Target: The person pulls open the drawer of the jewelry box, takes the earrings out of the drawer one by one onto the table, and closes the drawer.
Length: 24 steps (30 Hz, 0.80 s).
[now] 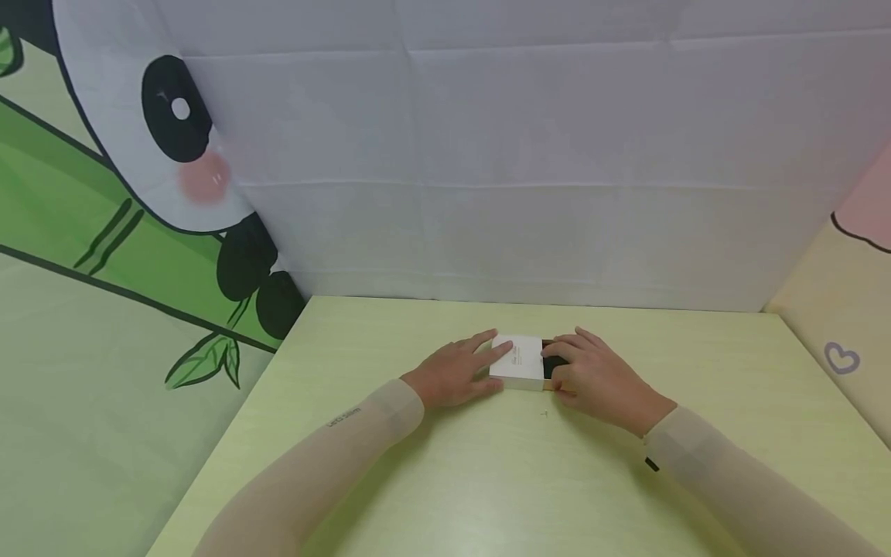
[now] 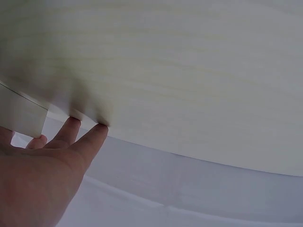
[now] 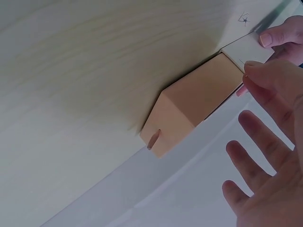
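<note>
A small white box sleeve point(image 1: 517, 360) with faint print lies on the table, and a tan cardboard drawer point(image 3: 201, 90) sticks out of its right end. Black shows inside the drawer in the head view. My left hand point(image 1: 455, 371) holds the sleeve from the left, thumb along its near side and a finger across its top. Two other fingers reach the tabletop in the left wrist view. My right hand point(image 1: 599, 379) is at the drawer, thumb and forefinger pinching its edge close to the sleeve. Its other fingers spread away from the box in the right wrist view.
The pale wood-grain table point(image 1: 445, 480) meets a white cloth backdrop point(image 1: 515, 155) at its far edge. A printed cloth with a panda and bamboo point(image 1: 125, 201) hangs at the left. A small dark mark point(image 1: 544, 414) lies on the tabletop before the box.
</note>
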Available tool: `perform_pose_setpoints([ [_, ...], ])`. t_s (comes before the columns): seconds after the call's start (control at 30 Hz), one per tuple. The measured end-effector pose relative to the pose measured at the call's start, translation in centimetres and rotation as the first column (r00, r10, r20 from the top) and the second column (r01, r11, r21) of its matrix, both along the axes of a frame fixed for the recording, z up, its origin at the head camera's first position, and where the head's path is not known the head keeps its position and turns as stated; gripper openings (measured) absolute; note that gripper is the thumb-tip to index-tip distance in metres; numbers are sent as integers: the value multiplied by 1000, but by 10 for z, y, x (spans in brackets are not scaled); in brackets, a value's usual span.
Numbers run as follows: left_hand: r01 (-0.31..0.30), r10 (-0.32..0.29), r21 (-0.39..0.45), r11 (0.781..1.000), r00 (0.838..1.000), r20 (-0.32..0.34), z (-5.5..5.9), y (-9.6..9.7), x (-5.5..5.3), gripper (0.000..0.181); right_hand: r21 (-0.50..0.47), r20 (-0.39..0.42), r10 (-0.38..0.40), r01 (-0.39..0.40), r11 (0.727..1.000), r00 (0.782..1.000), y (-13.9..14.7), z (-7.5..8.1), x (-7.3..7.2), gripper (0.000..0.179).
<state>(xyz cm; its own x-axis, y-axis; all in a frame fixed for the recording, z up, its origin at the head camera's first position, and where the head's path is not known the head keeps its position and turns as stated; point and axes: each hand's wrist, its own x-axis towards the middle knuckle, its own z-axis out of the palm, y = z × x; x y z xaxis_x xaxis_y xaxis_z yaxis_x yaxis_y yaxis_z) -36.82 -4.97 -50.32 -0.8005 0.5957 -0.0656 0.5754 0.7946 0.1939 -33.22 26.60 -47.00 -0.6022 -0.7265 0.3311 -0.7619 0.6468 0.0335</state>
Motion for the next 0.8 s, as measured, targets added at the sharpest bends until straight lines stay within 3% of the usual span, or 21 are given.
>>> perform_pose_setpoints([
  [0.33,-2,2,-16,1000,1000,-12,-2,2,-2,78,5,15,-12,12,1000,1000,2,-2,0,19],
  [0.8,3,-3,0,1000,1000,-8,3,3,2,78,-3,12,-11,11,1000,1000,3,-4,-1,21],
])
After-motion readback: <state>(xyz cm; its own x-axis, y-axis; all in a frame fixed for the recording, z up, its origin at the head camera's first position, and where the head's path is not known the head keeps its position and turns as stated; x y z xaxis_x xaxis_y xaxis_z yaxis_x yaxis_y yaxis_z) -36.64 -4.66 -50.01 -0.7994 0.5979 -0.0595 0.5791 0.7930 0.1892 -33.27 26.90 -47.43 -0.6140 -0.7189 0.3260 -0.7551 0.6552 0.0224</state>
